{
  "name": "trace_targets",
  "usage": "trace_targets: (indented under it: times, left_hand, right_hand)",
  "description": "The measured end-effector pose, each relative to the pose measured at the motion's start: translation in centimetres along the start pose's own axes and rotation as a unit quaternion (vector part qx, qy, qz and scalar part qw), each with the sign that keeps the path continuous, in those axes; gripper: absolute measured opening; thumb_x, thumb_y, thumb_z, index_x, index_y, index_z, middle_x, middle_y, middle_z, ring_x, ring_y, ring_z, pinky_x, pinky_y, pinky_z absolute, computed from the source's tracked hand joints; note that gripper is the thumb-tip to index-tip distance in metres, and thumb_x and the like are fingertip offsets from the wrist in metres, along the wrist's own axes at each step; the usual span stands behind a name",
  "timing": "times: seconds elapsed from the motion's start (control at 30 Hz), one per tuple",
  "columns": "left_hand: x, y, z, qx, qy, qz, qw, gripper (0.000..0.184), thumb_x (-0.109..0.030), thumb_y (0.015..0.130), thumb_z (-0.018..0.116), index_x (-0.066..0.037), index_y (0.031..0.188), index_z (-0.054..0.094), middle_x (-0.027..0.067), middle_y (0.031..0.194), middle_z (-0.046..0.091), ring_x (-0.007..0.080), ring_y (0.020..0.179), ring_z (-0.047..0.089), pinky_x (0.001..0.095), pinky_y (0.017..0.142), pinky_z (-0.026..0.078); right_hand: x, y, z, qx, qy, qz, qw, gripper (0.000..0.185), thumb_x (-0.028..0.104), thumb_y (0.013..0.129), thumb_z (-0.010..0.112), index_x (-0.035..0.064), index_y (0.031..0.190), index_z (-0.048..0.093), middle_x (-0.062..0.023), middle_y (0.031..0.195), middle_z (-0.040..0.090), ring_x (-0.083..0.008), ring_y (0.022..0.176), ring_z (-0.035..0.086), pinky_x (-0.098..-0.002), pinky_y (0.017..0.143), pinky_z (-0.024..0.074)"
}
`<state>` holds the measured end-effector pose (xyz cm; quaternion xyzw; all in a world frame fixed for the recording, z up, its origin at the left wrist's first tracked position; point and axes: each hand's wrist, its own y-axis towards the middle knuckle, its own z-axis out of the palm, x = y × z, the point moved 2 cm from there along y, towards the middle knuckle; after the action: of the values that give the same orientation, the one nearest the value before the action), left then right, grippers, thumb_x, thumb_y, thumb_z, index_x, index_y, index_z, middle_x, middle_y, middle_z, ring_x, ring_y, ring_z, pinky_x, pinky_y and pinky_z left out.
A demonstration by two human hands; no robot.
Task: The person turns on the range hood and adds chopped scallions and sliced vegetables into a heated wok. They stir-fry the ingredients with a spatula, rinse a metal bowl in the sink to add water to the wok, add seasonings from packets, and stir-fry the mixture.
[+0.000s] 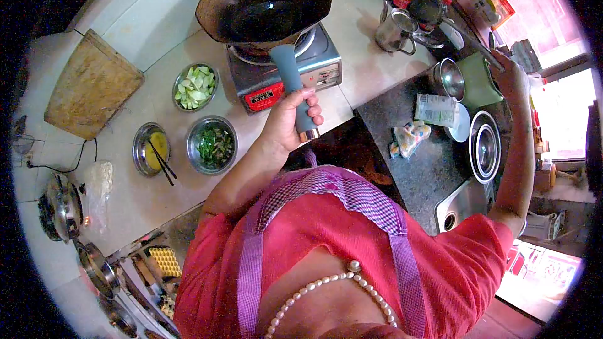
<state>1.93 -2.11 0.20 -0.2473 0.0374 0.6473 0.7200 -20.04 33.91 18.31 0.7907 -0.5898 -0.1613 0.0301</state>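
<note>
My left hand [294, 116] is closed round the grey handle [287, 69] of a dark wok [267, 3]. The wok rests on a portable stove [301, 66] with a red panel, and its inside looks bare and shiny. Far to the right, my right hand [510, 76] is closed on the long handle of a ladle [427, 7]. The ladle's dark round head is near the sauce bottles, behind a steel pot [397, 30]. Whether the head touches anything there cannot be made out.
Left of the stove stand bowls of sliced green vegetable [196, 87], chopped greens [212, 144], and yellow liquid with chopsticks [151, 149]. A cutting board [91, 85] leans at the wall. To the right are a cloth [410, 138], nested bowls [485, 147] and a sink [461, 204].
</note>
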Motion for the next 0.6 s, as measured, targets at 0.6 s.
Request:
trace_targets:
  times: [0.6]
  left_hand:
    - [-0.1, -0.1, 0.1, -0.004, 0.003, -0.010, 1.000, 0.013, -0.013, 0.079, 0.056, -0.009, 0.083, 0.045, -0.0003, 0.065, 0.046, 0.0100, 0.053, 0.045, 0.0257, 0.048, 0.040]
  right_hand:
    - [0.4, -1.1, 1.0, -0.056, -0.108, -0.047, 0.992, 0.035, 0.024, 0.079, 0.050, 0.0304, 0.114, 0.051, -0.0105, 0.089, 0.061, -0.0301, 0.073, 0.060, -0.0416, 0.063, 0.0477]
